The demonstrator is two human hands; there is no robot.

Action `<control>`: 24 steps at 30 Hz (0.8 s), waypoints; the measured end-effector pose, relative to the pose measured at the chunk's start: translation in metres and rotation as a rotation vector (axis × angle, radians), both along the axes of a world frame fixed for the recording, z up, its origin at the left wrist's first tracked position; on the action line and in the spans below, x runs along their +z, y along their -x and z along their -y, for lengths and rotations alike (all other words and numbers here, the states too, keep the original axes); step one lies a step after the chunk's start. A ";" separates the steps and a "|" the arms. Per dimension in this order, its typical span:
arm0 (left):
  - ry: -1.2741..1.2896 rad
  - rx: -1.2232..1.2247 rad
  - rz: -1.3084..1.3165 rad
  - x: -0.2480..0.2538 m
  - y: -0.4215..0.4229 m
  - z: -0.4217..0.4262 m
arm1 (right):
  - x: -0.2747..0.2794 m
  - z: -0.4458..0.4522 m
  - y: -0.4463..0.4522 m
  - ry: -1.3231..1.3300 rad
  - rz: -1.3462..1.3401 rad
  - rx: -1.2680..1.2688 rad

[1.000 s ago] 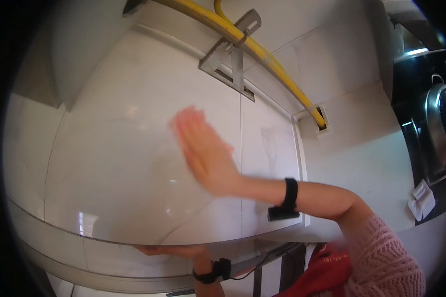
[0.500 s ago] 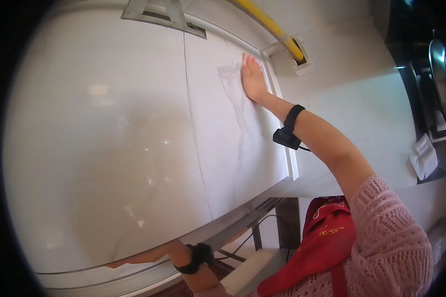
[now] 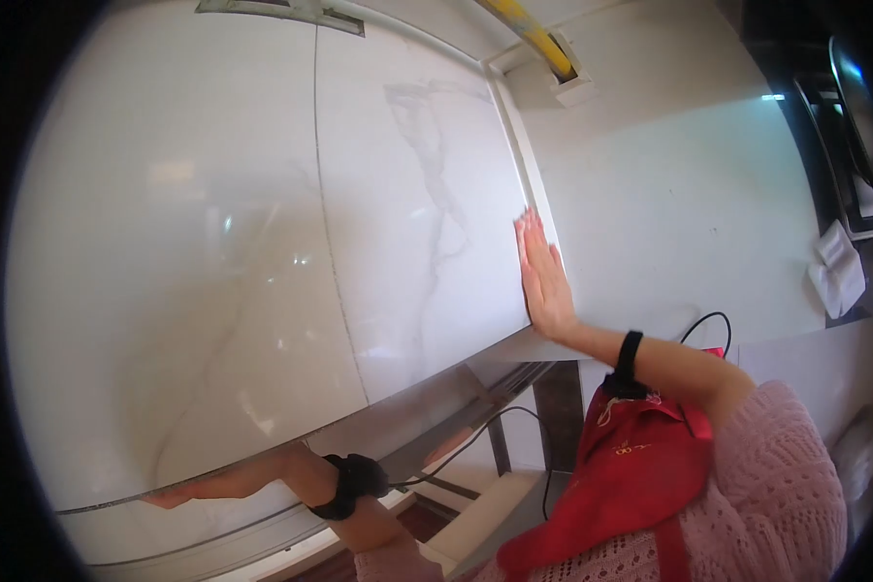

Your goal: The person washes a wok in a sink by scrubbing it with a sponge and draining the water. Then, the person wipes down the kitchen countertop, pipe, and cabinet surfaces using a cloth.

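Observation:
A glossy white marbled surface (image 3: 436, 223), crossed by a dark seam, fills the left and middle of the view. My right hand (image 3: 546, 276) lies flat with outstretched fingers on its right margin, beside a raised white strip. Nothing shows in that hand. At the lower front edge is my left hand (image 3: 228, 482), partly hidden by the edge. The part that shows is stretched out along the edge, and no object is visible in it. Both wrists wear black bands with small devices.
A yellow pipe (image 3: 533, 39) enters a square opening at the top. Above left is a metal bracket (image 3: 272, 8). White counter (image 3: 669, 204), crumpled white paper (image 3: 837, 272) and dark stove (image 3: 868, 194) stand right. A black cable (image 3: 543, 427) hangs below, near a red apron (image 3: 630, 466).
My right hand has moved from the middle of the surface to its right margin, then down along it. My left hand stays by the front edge. The camera view has shifted.

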State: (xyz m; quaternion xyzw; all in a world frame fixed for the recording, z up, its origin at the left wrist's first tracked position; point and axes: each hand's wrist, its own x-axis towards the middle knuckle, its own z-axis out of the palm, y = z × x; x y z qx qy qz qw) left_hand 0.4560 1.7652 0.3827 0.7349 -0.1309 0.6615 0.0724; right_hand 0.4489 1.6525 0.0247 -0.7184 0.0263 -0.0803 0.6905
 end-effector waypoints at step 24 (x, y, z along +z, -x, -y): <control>0.127 -0.215 0.009 -0.006 -0.017 0.012 | 0.219 -0.015 -0.007 -0.046 1.061 -0.062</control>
